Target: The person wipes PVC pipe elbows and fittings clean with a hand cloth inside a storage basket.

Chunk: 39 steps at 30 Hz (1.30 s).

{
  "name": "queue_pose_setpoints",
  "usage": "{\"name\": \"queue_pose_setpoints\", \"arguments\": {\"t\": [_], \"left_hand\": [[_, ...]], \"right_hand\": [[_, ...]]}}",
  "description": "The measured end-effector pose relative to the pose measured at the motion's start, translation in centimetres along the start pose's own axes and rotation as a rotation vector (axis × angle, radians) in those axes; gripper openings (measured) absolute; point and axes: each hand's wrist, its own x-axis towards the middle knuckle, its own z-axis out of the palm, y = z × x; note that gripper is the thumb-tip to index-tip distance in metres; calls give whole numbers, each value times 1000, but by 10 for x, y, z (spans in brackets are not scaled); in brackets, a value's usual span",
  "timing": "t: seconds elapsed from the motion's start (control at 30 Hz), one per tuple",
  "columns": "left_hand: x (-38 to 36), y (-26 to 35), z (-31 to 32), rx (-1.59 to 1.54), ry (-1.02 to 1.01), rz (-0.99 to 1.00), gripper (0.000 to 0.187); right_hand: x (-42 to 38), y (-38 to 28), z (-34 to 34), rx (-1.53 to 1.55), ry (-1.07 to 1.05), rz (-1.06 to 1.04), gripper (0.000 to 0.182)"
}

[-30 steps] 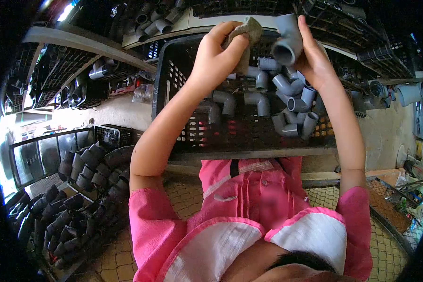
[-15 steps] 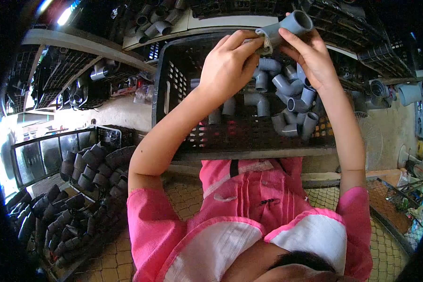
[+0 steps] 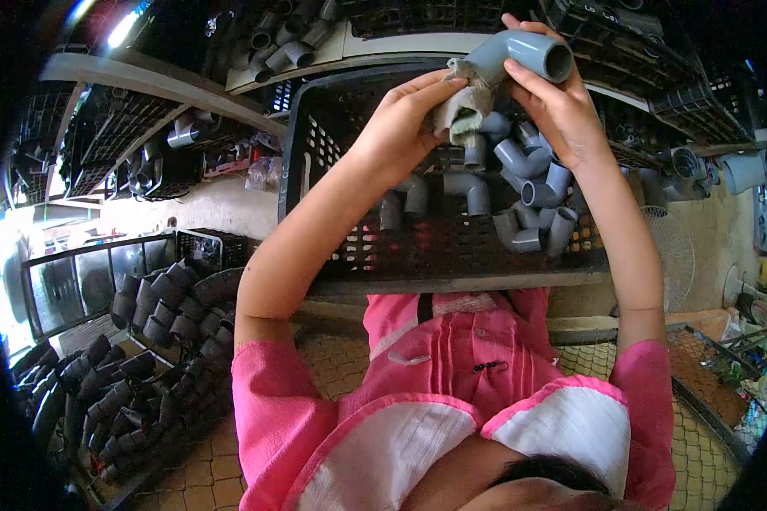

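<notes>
Left grip (image 3: 409, 119) on cloth (image 3: 469, 111) — covering elbow's (image 3: 528, 53) end, fingertips part-hidden

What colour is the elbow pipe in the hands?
Blue-grey; the elbow pipe shows best in the head view.

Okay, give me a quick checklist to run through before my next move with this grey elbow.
1. Right hand holding the grey elbow: ok.
2. Left hand gripping the cloth: ok.
3. Cloth against the elbow's left end: ok.
4. Elbow's right opening uncovered: ok.
5. Inside of the elbow clean: cannot tell, too dark.
6. Black crate holding other grey fittings: ok.
</notes>
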Motion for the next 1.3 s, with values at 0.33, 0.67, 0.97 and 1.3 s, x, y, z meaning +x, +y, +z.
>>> {"name": "queue_pose_setpoints", "arguments": {"t": [0.33,0.67,0.97,1.3], "left_hand": [[4,1,-19,-74,-194,19,28],[6,24,-19,132,143,273,21],[-1,16,-13,1494,131,1193,26],[10,-2,-12,546,-44,419,26]], "right_hand": [[1,-1,2,-172,-105,-279,43],[9,11,-14,50,182,208,45],[5,1,-4,-29,149,287,46],[2,6,-1,-30,134,96,46]]}}
